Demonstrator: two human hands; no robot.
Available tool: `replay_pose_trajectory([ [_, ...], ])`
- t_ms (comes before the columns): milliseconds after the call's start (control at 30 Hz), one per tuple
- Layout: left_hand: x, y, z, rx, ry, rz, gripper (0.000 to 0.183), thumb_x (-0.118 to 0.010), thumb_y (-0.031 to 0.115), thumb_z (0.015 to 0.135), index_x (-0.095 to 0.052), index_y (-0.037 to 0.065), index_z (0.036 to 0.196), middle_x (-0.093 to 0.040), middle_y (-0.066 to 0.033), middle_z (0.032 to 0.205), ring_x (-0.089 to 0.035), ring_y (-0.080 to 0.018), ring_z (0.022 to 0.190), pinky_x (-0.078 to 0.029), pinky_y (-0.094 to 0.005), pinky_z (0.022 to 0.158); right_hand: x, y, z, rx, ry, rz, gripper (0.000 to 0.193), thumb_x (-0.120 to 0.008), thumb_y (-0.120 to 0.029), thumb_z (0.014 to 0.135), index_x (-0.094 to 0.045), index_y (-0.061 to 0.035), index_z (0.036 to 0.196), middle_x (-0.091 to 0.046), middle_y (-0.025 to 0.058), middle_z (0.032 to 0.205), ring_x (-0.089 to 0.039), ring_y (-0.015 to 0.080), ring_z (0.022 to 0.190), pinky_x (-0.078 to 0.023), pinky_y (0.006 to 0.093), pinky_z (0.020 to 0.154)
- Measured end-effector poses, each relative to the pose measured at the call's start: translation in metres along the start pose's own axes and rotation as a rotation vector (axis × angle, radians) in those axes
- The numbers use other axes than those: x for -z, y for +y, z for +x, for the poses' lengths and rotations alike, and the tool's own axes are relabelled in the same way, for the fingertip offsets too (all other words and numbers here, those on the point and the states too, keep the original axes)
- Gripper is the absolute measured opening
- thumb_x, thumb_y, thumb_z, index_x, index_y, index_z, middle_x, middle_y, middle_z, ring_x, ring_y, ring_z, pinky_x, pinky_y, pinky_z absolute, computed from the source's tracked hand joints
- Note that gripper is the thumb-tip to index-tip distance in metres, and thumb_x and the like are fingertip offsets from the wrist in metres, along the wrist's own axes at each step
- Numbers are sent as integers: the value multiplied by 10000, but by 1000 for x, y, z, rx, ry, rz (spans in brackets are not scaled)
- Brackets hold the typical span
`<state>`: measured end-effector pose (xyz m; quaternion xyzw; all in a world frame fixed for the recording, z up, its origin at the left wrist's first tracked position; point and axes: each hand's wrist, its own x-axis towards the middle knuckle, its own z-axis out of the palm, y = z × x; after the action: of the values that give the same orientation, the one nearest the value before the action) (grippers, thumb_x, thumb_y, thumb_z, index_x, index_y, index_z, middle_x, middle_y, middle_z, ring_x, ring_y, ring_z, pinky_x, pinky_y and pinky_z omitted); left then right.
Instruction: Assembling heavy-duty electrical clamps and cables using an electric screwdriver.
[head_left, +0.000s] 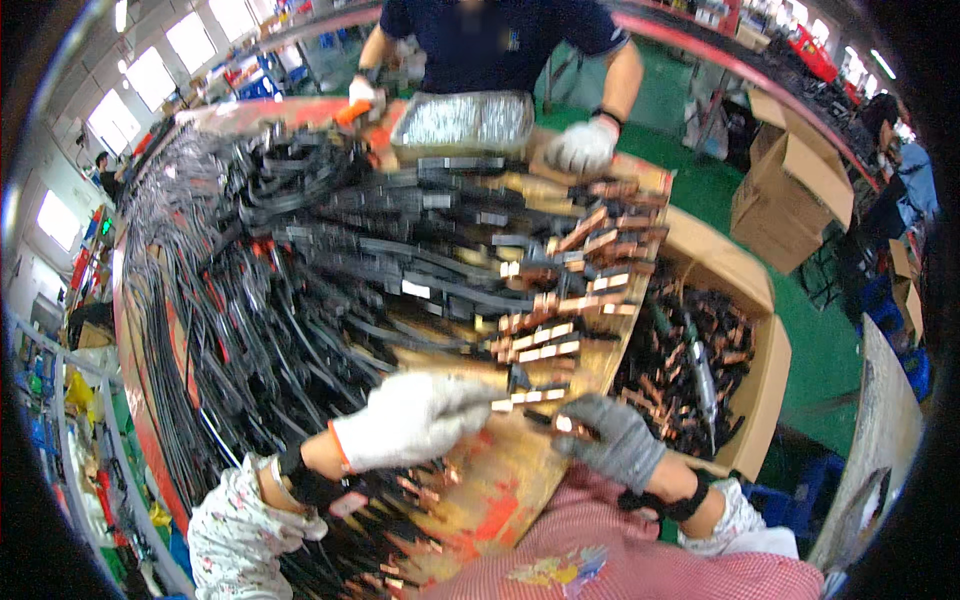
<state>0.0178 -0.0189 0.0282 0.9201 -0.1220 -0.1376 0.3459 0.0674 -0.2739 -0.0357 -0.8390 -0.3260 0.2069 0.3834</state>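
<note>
My left hand (pixel 415 420), in a white glove with an orange cuff edge, is closed with its fingertips at a bare copper strip end (pixel 535 397) over the table's near side. Just right of it, my right hand (pixel 612 438), in a grey glove, closes around a short copper piece (pixel 577 427) with a dark part pointing toward the left hand. The two hands are close together. Beyond them lie many black-sleeved copper strips (pixel 400 250), their bare copper ends (pixel 540 345) toward the right edge of the table. Blur hides fine detail at the fingertips.
A cardboard box (pixel 775 385) at the right holds short copper pieces and a long grey-green tool (pixel 702 375). Across the table stands a co-worker with gloved hands (pixel 583 147) beside a foil-lined tray (pixel 463 122). Another open carton (pixel 785 195) stands on the green floor.
</note>
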Motion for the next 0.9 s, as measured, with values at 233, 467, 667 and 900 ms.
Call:
replay_pose_trajectory([
  [233,-13,1,4,151,-82,38,283,-534,319,871,-663,129,1036,-665,-110,845,-650,-235,746,-497,-302,667,-37,-11,10,97,68,-65,319,-603,-333,831,-619,-57,990,-612,130,865,-619,300,757,-486,396,639],
  [467,-16,-2,3,173,-158,22,304,-492,356,880,-653,127,999,-645,-93,741,-633,-269,689,-494,-349,625,-53,-12,17,100,120,-37,305,-603,-335,822,-623,-76,983,-615,122,867,-613,299,728,-491,397,624],
  [667,-9,-5,8,240,-322,-27,310,-481,354,881,-642,108,981,-641,-100,734,-635,-261,686,-491,-347,637,-43,-20,26,195,35,-158,272,-612,-310,800,-615,-96,968,-616,120,865,-618,292,734,-495,396,622],
  [900,-9,2,13,290,-368,43,298,-487,336,880,-636,85,938,-646,-134,786,-631,-300,744,-496,-372,688,-49,-8,35,284,-70,-200,305,-605,-298,815,-599,-43,981,-620,127,895,-624,292,761,-507,376,639],
])
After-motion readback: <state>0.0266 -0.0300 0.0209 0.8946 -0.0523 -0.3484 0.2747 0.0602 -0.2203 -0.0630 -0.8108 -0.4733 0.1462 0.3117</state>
